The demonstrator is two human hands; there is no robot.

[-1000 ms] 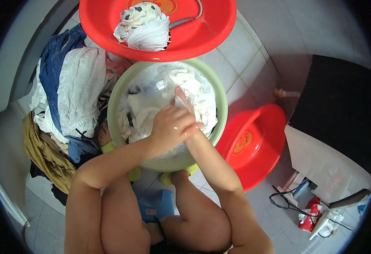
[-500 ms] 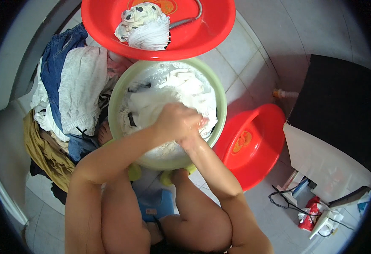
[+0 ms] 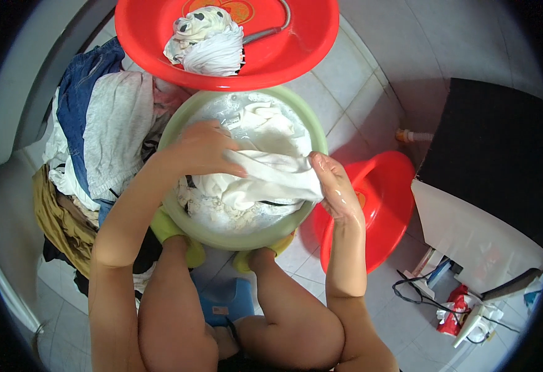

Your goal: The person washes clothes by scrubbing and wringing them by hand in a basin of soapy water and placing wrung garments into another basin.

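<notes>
A white wet garment is stretched between my hands over a pale green basin. My right hand, wet with suds, is closed on its right end at the basin's right rim. My left hand, a little blurred, has thumb and fingers around the garment's left part, over the left half of the basin. Below the hands, soapy water holds more white laundry and some dark-patterned cloth. The exact kind of garment cannot be made out.
A red basin at the far side holds wrung laundry and a metal shower hose. Another red basin stands at the right. Clothes are heaped at the left. A blue stool is under me; cables lie at right.
My hands were together over the basin's middle. They have moved apart, left hand to the left and right hand to the right, and the white garment is now spread between them.
</notes>
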